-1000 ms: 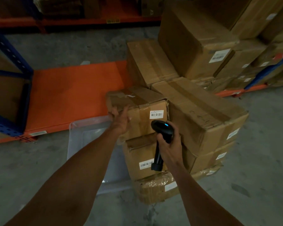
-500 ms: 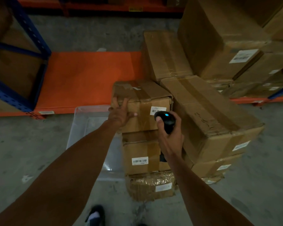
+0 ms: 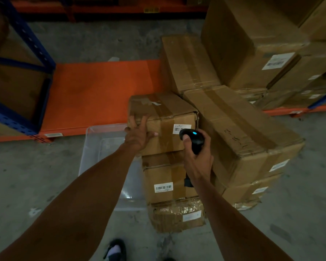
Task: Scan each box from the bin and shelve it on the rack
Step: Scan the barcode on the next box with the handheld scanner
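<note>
The top cardboard box [image 3: 162,121] sits at frame centre, on a stack of other boxes, just right of the clear plastic bin [image 3: 105,162]. In my one view, the head camera, my left hand [image 3: 139,135] lies on the box's near left corner, fingers straight and spread over the edge, thumb flat on the front face. My right hand [image 3: 197,157] is clamped round the black barcode scanner [image 3: 193,138], whose nose points at the white barcode label [image 3: 181,128] on the front face, just up and left of it. The label faces me, so the scanner hand is the nearer one. The box's long axis runs away from me toward the orange rack shelf [image 3: 94,95] at upper left, which I judge the likely destination. The scanner's handle is mostly hidden by my hand, and the label print is unreadable in this dim light.
</note>
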A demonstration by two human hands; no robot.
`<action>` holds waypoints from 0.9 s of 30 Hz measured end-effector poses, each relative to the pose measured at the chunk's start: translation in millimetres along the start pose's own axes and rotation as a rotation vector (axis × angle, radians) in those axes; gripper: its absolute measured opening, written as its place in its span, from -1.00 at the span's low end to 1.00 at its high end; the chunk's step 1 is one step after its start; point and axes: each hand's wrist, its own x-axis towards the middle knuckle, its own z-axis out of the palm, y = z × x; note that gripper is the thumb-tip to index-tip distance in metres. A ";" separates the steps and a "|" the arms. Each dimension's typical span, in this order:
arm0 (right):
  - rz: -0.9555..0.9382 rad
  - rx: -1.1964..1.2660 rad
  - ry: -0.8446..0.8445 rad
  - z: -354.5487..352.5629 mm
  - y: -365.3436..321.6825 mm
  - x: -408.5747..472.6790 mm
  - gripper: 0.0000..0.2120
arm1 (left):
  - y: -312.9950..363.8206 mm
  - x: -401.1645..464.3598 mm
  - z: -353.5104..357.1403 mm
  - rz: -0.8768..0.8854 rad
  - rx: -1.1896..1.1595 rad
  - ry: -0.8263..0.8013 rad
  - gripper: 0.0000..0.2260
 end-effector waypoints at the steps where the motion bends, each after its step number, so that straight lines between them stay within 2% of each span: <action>1: -0.006 0.006 -0.004 0.4 0.2 -0.3 -0.50 | -0.7 0.3 0.5 -0.003 -0.002 -0.001 -0.30; 5: -0.040 0.007 -0.003 1.7 -0.1 1.2 -0.42 | -4.8 2.4 2.9 0.007 -0.001 0.004 -0.30; 19: -0.068 -0.024 0.004 3.4 2.9 1.5 -0.40 | -9.0 6.5 6.3 0.018 -0.020 0.015 -0.32; 24: -0.088 -0.033 0.010 0.0 -5.6 -0.4 -0.53 | -10.2 4.8 6.1 0.035 -0.004 0.049 -0.29; 27: -0.080 -0.034 -0.007 -2.3 -3.7 -0.4 -0.53 | -13.8 5.5 8.1 0.061 -0.035 0.076 -0.27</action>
